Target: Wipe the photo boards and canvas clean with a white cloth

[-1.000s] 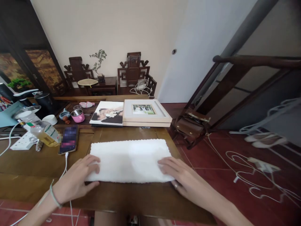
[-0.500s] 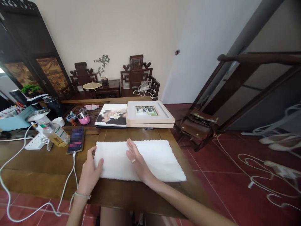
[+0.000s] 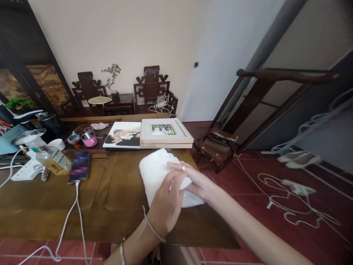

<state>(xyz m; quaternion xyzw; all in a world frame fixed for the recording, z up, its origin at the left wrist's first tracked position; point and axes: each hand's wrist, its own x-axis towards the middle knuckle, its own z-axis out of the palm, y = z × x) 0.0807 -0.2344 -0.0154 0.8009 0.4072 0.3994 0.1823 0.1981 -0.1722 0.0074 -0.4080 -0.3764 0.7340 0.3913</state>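
Folding, near the right end of the bench (image 3: 121, 184), the white towel (image 3: 154, 171). Best to flatten the left part first, then line up edges towards the right. With the left hand (image 3: 168, 202), laying fingers across the raised fold; whether pinching or merely pressing, cannot tell. With the right hand (image 3: 195, 180), grasping the towel's right part; best to keep layers even. Compared with half a second ago, no longer spread long and flat; now shorter, thicker, with hands meeting instead of apart.

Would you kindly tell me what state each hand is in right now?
Left hand: curled at the white cloth; grip cannot be told.
Right hand: closed, holding the cloth.
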